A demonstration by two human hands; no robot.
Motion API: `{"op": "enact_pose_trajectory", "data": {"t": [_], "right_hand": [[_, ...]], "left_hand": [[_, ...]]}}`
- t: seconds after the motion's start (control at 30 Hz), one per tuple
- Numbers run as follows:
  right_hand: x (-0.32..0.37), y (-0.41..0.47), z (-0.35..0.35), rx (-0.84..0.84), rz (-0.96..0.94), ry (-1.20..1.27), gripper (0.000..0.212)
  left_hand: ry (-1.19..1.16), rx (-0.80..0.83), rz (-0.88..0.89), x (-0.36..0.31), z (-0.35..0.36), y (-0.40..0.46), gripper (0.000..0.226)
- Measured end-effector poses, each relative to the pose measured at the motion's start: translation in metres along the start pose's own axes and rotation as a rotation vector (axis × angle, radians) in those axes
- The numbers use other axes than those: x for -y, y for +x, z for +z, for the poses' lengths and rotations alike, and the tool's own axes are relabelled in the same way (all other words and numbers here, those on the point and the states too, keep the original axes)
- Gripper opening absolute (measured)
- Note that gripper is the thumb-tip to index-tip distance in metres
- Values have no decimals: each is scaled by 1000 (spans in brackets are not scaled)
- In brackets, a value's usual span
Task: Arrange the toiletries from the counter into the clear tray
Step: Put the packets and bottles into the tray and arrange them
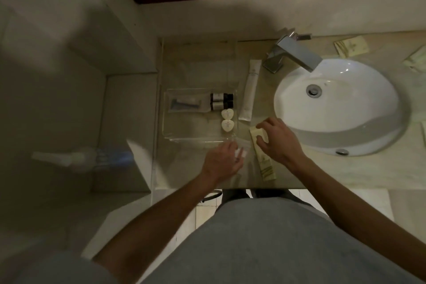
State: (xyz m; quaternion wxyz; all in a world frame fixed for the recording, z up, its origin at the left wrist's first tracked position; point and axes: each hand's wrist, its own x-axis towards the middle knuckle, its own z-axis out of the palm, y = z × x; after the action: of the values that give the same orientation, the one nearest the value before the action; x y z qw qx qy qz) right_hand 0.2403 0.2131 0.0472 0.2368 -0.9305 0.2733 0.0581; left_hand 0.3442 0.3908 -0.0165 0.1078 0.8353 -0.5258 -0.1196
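Two small dark bottles (221, 101) lie side by side in the clear tray (198, 139), next to a little tube (186, 100) and two white heart-shaped soaps (227, 119). Just below the tray, the left hand (220, 162) curls around a small white packet (240, 153). A long white packet (250, 90) lies beside the tray. The right hand (280, 139) pinches a long pale box (262, 153) lying on the counter (345, 168), near the white sink (341, 106).

We see a pale stone counter (359, 168) carrying a clear tray (175, 131), a long white packet (250, 90) beside it, a cream box (265, 163) near the front edge, and folded packets (351, 45) far right
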Motion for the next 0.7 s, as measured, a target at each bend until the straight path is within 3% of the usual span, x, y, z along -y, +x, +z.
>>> {"op": "enact_pose_trajectory", "data": {"t": [0.23, 0.37, 0.43, 0.5, 0.6, 0.7], "right_hand": [[-9, -4, -1, 23, -27, -2, 31], [-13, -7, -1, 28, -39, 5, 32], [-16, -7, -1, 31, -41, 8, 32], [-19, -7, 0, 30, -46, 14, 32], [-23, -6, 1, 34, -55, 18, 32], [-25, -7, 2, 48, -55, 17, 32]], "left_hand": [[-79, 181, -544, -37, 15, -3, 76], [-305, 164, -692, -39, 14, 0, 63], [-383, 190, -652, -36, 11, -4, 46], [-426, 187, -498, -29, -1, -10, 34], [-273, -18, -330, -4, -29, -7, 15], [-50, -228, -314, 43, -51, 14, 17]]}}
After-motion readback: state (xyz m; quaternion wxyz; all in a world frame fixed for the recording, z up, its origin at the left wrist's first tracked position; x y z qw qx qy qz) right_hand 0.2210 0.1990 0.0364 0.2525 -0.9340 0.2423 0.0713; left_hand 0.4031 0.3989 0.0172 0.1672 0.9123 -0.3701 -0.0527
